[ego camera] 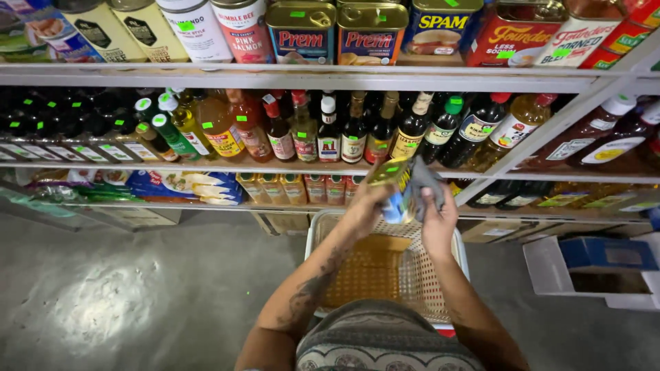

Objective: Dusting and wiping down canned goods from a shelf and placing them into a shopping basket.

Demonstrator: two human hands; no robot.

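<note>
Grey cloth [427, 180] sits under our right hand [438, 221], whose fingers press it against a small blue-and-yellow can [394, 192] that our left hand [364, 209] grips closed, at centre frame above the white basket [317, 227]. We judge the wiping as midway: the can is neither back on the shelf [275, 167] nor in the basket.

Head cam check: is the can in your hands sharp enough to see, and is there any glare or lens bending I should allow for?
Head view: the can is blurred between the left hand and the right hand, which presses a grey cloth on it. A bright glare patch lies on the concrete floor. The shelf edges bow from wide-angle distortion. The white basket below sits in dimmer light.
</note>
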